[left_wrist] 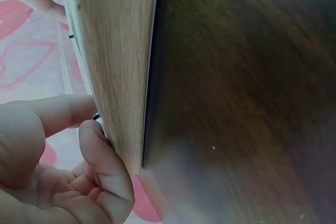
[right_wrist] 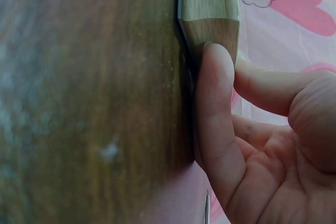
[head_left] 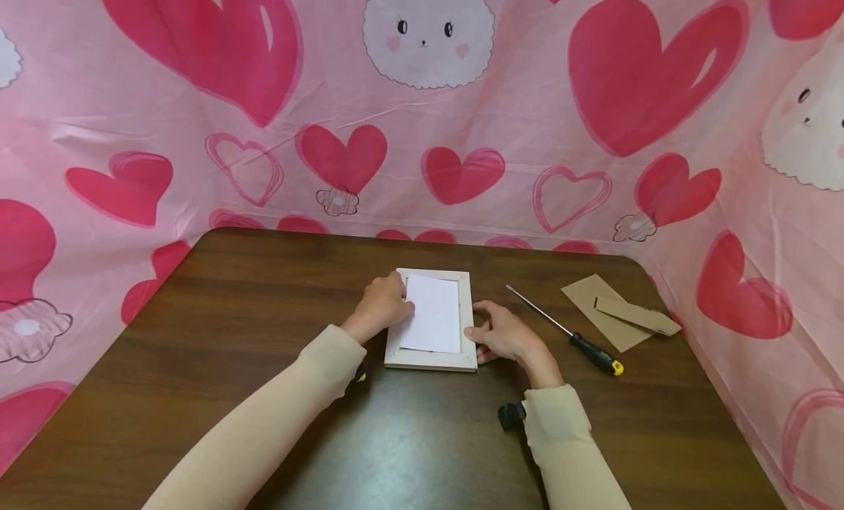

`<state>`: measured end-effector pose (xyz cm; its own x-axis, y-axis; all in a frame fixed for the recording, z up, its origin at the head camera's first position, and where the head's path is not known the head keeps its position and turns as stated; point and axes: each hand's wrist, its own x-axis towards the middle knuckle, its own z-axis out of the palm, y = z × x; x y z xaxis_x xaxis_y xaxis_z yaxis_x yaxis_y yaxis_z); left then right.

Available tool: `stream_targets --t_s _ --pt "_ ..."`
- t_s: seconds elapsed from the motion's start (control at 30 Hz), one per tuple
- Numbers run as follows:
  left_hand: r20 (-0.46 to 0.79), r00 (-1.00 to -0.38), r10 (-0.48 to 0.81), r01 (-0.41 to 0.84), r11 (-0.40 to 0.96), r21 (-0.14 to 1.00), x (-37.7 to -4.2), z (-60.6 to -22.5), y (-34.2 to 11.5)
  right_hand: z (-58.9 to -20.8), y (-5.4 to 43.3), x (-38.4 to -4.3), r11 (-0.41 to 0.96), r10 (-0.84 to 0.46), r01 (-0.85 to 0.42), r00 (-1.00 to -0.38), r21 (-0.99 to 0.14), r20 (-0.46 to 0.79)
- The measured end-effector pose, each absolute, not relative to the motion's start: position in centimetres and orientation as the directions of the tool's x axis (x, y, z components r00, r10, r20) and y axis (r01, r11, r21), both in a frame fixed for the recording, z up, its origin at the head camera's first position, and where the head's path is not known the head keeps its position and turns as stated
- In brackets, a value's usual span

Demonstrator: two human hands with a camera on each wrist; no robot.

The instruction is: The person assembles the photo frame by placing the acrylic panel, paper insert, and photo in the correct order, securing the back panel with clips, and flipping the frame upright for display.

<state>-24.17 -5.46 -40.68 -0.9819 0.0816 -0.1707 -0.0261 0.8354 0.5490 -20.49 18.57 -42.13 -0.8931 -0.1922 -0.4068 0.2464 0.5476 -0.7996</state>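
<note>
A pale picture frame (head_left: 430, 360) lies on the table with its back up. A white sheet of paper (head_left: 431, 316) sits in its opening, slightly askew. My left hand (head_left: 379, 308) grips the frame's left edge. Its thumb and a curled finger meet beside a small black tab (left_wrist: 96, 117) on the back; whether they squeeze the tab is unclear. Another black tab (left_wrist: 72, 36) shows farther along. At the right edge my right hand (head_left: 504, 334) holds the frame, thumb on top and a finger along the wooden side (right_wrist: 212, 32).
Right of the frame lies a screwdriver (head_left: 596, 355) with a black and yellow handle. Beyond it is a brown backing board (head_left: 606, 316) with its stand leg (head_left: 636, 316) across it. Pink heart-patterned cloth (head_left: 395, 107) hangs behind the brown table (head_left: 277, 290) and along its sides.
</note>
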Motion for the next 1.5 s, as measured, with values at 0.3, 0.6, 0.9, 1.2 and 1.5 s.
stream_targets --t_s 0.3,0.6,0.9,1.2,1.5 --pt "-0.181 -0.980 0.079 -0.034 0.837 0.547 -24.0 -40.7 -5.4 -42.2 18.6 -20.5 0.547 -0.193 0.246 -0.893 -0.800 -0.407" --pt "-0.156 -0.978 0.136 0.022 0.819 0.574 -23.9 -40.7 -5.7 -42.2 18.7 -20.5 0.542 -0.191 0.248 -0.894 -0.803 -0.405" --pt "-0.164 -0.975 0.152 0.038 0.835 0.550 -24.1 -40.7 -5.6 -42.1 18.7 -20.5 0.542 -0.203 0.236 -0.895 -0.807 -0.398" --pt "-0.135 -0.973 0.187 0.081 0.824 0.561 -24.0 -40.9 -6.0 -42.2 18.7 -20.5 0.539 -0.213 0.230 -0.894 -0.810 -0.395" --pt "-0.097 -0.967 0.234 0.128 0.783 0.608 -24.0 -40.6 -7.3 -42.2 18.9 -20.5 0.541 -0.216 0.226 -0.894 -0.810 -0.394"
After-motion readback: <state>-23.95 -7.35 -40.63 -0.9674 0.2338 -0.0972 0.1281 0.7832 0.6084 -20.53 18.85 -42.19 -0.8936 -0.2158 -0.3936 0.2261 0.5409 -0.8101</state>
